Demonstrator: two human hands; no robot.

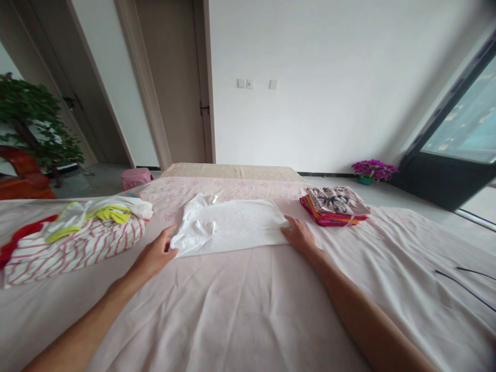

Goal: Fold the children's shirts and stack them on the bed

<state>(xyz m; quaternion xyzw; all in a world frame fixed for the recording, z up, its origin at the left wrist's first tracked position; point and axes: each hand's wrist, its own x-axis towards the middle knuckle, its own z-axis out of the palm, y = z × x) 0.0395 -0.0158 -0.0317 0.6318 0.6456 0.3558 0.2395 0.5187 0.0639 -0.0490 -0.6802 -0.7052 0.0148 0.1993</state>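
A white short-sleeved shirt [244, 222] lies flat on the bed, folded into a long strip, with its rumpled sleeve end to the left. At that end is my left hand [157, 253], its thumb and fingers curved apart around the edge of the fabric. My right hand [300, 236] is at the opposite end, with the cloth's edge between its thumb and fingers. Just beyond the right hand sits a stack of folded clothes [335, 206], a pink printed piece on top of red and orange ones.
Loose clothes [81, 237], striped, white-and-yellow and red, are heaped at left on the pale pink bedsheet [232, 315]. Dark cords [465, 289] lie at right. Beyond the bed are a pink stool [135, 178], a leafy plant [31, 124] and purple flowers [374, 169].
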